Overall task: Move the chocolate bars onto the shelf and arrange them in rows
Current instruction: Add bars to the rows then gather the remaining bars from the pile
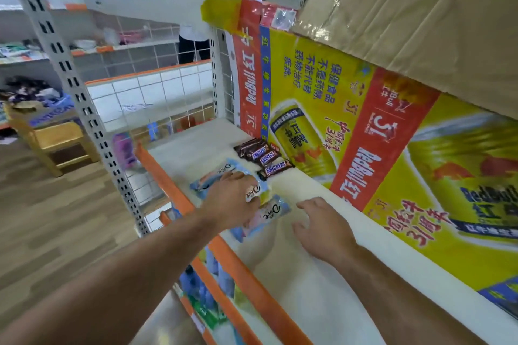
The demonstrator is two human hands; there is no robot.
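Gripping the Dove bars (270,213) with curled fingers (235,176), the left hand (229,202) ideally needed to square them beside the Snickers row (263,155); the right hand (322,228) hovered, fingers released.

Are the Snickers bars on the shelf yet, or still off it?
On it: the Snickers bars lie flat, side by side on the shelf, beside the Red Bull carton.
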